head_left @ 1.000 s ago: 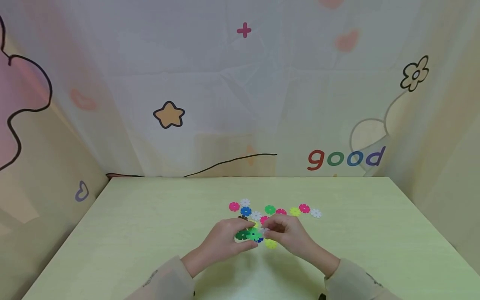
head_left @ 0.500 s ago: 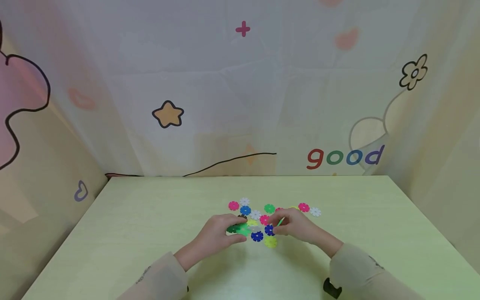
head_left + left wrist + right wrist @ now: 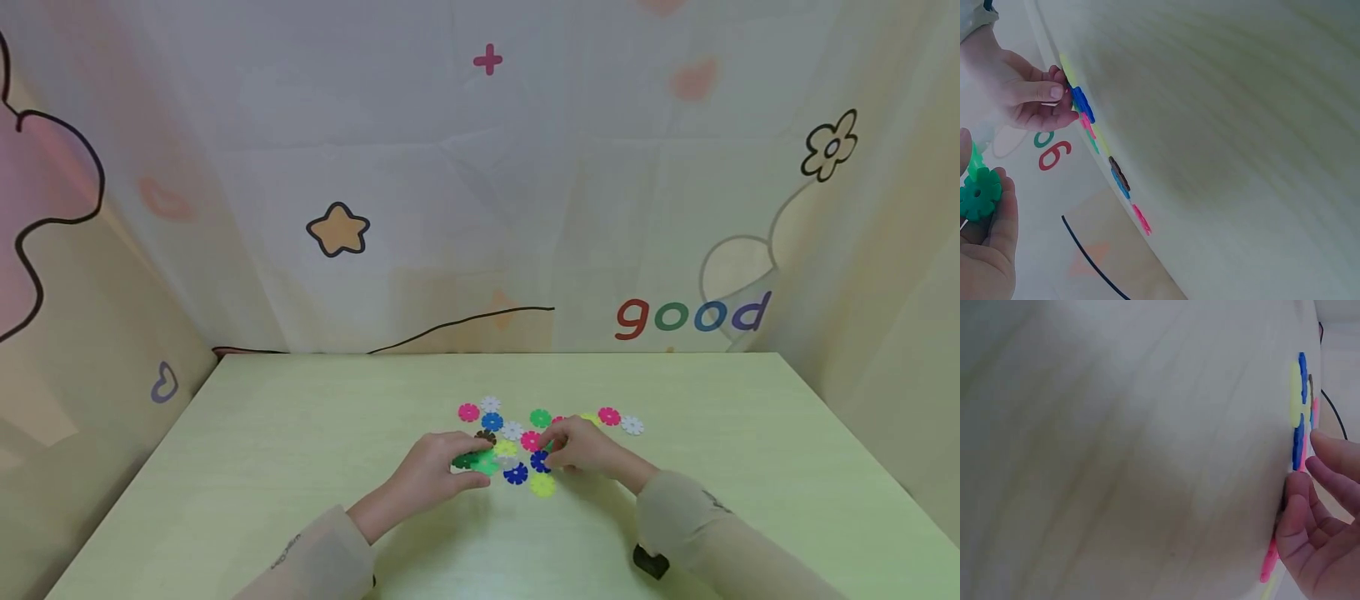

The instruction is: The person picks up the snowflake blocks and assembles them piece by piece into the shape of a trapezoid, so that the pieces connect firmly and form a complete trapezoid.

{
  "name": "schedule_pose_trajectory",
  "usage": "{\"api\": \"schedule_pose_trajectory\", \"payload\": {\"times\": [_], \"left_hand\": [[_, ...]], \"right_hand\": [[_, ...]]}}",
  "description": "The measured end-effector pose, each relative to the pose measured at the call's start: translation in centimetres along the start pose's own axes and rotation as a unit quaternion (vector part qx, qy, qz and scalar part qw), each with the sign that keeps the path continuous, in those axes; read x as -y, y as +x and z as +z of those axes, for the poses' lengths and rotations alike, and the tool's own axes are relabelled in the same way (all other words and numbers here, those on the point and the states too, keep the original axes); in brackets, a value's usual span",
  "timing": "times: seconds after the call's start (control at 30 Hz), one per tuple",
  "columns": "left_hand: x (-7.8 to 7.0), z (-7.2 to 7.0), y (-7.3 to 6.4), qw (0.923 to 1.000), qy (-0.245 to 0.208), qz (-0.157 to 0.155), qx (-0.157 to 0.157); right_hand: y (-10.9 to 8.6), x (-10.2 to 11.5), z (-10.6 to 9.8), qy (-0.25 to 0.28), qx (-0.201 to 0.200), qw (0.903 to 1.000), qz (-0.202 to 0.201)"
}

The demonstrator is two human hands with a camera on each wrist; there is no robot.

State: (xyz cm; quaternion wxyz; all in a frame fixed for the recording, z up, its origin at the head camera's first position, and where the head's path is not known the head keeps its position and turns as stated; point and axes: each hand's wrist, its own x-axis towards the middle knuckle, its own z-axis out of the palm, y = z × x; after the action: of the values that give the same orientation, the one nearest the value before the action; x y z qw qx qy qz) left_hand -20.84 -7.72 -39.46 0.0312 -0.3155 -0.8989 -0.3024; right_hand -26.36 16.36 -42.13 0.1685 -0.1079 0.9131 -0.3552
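My left hand (image 3: 431,471) holds a dark green snowflake disc (image 3: 979,194) between thumb and fingers, raised above the table. A light green disc (image 3: 487,464) is joined to it, with a whitish disc (image 3: 507,460) beyond. My right hand (image 3: 588,446) is low at the table, its fingertips right beside a dark blue disc (image 3: 539,461). A sliver of a green disc (image 3: 550,447) shows at those fingertips, and I cannot tell whether they still grip it. In the right wrist view the fingers are curled close over the tabletop.
Several loose discs lie around the hands: a second dark blue one (image 3: 515,473), a yellow one (image 3: 542,485), a pink one (image 3: 530,441) and a brown one (image 3: 486,437). Farther right lie a pink disc (image 3: 609,416) and a white one (image 3: 632,426). A patterned cloth (image 3: 420,183) backs the table.
The left hand has moved left with the joined discs. The right hand has come away from them with a green disc and lowered to the table beside the dark blue disc.
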Motion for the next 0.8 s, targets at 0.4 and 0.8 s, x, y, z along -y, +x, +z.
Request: {"api": "schedule_pose_trajectory", "payload": {"times": [0.4, 0.8], "left_hand": [[0.12, 0.09, -0.1, 0.9999, -0.008, -0.013, 0.005], [0.21, 0.15, -0.27, 0.9998, -0.011, -0.016, 0.004]], "right_hand": [[0.18, 0.34, 0.88, -0.071, -0.043, 0.9966, -0.001], [-0.48, -0.13, 0.63, -0.067, -0.033, 0.9972, 0.004]]}}
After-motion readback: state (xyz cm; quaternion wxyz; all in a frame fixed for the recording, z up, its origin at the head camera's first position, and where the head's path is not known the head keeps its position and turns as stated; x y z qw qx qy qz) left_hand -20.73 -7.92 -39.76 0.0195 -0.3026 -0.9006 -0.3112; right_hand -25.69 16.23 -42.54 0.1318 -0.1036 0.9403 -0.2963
